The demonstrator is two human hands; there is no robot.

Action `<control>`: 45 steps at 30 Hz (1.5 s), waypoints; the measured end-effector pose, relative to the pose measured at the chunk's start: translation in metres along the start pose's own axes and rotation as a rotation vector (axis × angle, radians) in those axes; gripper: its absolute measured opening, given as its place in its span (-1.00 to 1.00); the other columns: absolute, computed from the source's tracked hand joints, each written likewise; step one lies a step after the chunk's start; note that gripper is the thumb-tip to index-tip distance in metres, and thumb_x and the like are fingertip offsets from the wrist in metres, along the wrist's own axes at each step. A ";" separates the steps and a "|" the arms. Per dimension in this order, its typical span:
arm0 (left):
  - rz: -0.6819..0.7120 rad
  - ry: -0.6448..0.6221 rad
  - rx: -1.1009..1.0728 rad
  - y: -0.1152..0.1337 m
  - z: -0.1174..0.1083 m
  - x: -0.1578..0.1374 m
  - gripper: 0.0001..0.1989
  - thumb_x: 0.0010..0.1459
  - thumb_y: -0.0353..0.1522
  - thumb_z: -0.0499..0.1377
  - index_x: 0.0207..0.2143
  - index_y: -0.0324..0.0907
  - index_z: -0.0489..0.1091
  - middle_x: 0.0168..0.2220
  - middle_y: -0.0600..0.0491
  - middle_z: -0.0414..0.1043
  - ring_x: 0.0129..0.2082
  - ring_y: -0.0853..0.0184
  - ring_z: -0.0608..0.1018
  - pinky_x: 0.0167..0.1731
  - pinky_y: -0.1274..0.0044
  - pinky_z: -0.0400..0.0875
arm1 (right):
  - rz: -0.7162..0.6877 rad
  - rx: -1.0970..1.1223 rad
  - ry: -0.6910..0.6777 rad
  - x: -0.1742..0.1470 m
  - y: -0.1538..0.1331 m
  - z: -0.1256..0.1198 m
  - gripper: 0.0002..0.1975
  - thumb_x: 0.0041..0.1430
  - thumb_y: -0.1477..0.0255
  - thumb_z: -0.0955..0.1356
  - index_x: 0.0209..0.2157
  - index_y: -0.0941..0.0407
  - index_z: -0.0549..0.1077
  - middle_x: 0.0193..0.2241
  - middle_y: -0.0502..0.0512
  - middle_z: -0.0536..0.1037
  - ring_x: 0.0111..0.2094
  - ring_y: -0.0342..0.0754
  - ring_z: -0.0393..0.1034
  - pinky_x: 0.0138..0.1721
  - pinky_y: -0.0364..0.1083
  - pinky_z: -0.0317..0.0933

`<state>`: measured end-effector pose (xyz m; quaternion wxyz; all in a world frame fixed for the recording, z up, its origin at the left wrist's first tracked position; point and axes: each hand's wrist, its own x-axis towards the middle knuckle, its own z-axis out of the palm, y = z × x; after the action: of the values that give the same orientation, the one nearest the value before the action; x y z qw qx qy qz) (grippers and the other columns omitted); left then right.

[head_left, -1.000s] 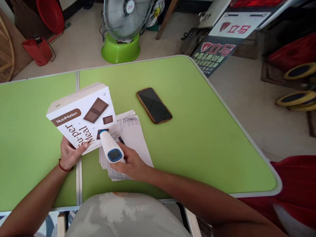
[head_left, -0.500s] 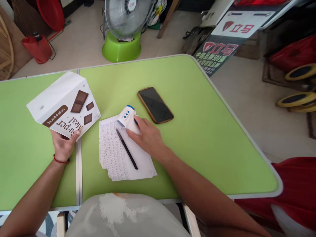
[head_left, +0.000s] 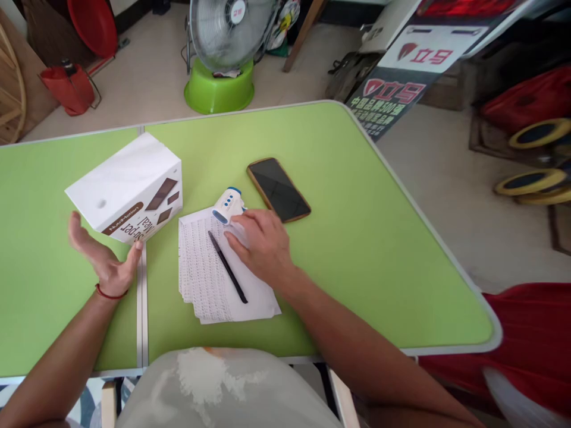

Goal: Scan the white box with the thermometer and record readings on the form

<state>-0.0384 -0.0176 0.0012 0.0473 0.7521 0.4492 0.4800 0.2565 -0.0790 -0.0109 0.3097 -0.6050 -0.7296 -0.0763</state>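
Observation:
My left hand (head_left: 107, 258) is open, fingers spread, at the near side of a white box (head_left: 129, 184) printed with chocolate pieces. Its thumb tip meets the box's lower edge; whether the other fingers touch it I cannot tell. A white and blue handheld thermometer (head_left: 228, 205) lies on the top end of some printed paper sheets (head_left: 200, 267). Around the thermometer's handle end, my right hand (head_left: 265, 244) has its thumb and fingers apart, slightly blurred. A black pen (head_left: 227, 267) rests slantwise on the sheets. Just beyond my right hand is a dark phone (head_left: 279, 189) in a brown case.
The green table (head_left: 357, 267) has a pale metal rim and a seam on the left. Beyond it, a fan (head_left: 232, 30) stands on an upturned green basin (head_left: 218, 89). A signboard (head_left: 392, 89) leans near the far right corner. Red cloth (head_left: 526, 339) hangs at the right.
The box has turned more upright and shifted right, and my left fingers have come off it and spread. My right hand has loosened from the thermometer, which stays on the sheets.

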 end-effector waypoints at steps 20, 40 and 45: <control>0.790 -0.587 -0.328 0.135 0.053 -0.037 -0.83 0.27 -0.39 0.05 -0.28 -0.27 0.42 -0.27 -0.05 0.51 -0.23 0.26 0.51 -0.13 0.41 0.41 | -0.048 0.756 -0.258 0.017 -0.007 -0.013 -0.64 0.27 0.48 0.18 0.09 0.06 0.25 -0.18 0.15 0.40 -0.17 -0.03 0.35 -0.13 0.01 0.34; 0.277 -1.072 -0.485 0.128 0.051 -0.046 -0.89 0.23 -0.38 0.07 -0.24 -0.18 0.37 -0.39 0.12 0.52 -0.47 0.36 0.52 -0.50 0.53 0.33 | 0.431 0.862 -0.113 0.006 -0.029 0.008 -0.92 -0.01 0.47 0.33 -0.41 0.08 0.45 -0.55 -0.05 0.50 -0.58 -0.19 0.32 -0.57 -0.19 0.25; 0.254 -1.100 -0.553 0.127 0.048 -0.040 -0.83 0.24 -0.47 -0.02 -0.19 -0.19 0.33 -0.36 0.12 0.52 -0.46 0.39 0.52 -0.47 0.53 0.34 | 0.415 0.775 -0.120 0.007 -0.031 0.001 -0.94 0.01 0.48 0.33 -0.44 0.08 0.46 -0.59 -0.08 0.47 -0.62 -0.21 0.26 -0.60 -0.20 0.22</control>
<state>0.0728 -0.1048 0.0121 0.4068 0.8964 0.1258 0.1232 0.2264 -0.0809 -0.0003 0.4795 -0.5813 -0.5840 0.3020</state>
